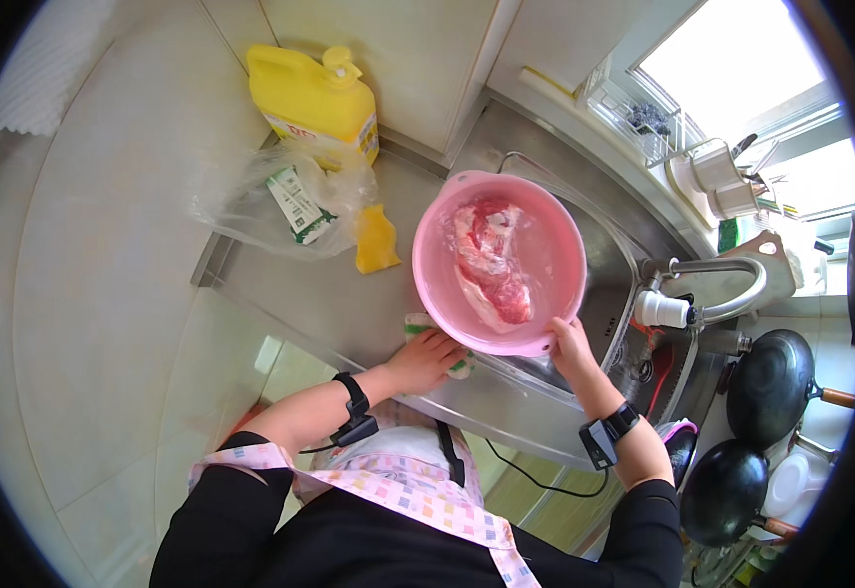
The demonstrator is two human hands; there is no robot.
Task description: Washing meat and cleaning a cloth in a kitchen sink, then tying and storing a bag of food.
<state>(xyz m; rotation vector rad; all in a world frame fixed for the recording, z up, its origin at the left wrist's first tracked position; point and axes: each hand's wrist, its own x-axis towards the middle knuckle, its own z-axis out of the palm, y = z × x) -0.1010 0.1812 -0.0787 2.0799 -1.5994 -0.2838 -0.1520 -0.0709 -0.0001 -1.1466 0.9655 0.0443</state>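
A pink plastic basin (433, 275) sits partly over the steel sink and partly over the counter. In it lies a long piece of raw meat (487, 253) with red flesh and white fat, in what looks like water. My right hand (573, 349) grips the basin's near right rim by its tab handle. Just left of the basin, my left hand (423, 361) holds a white and green cloth (420, 324) down against the steel counter near its front edge. Part of this cloth is hidden under the palm.
Left on the steel counter (280, 290) are a yellow pump jug (317, 95), a clear plastic bag (243, 198) with a green and white packet (300, 206), and a yellow piece (376, 241). Right are the sink (604, 272), a faucet (754, 287), and dark pans (769, 389).
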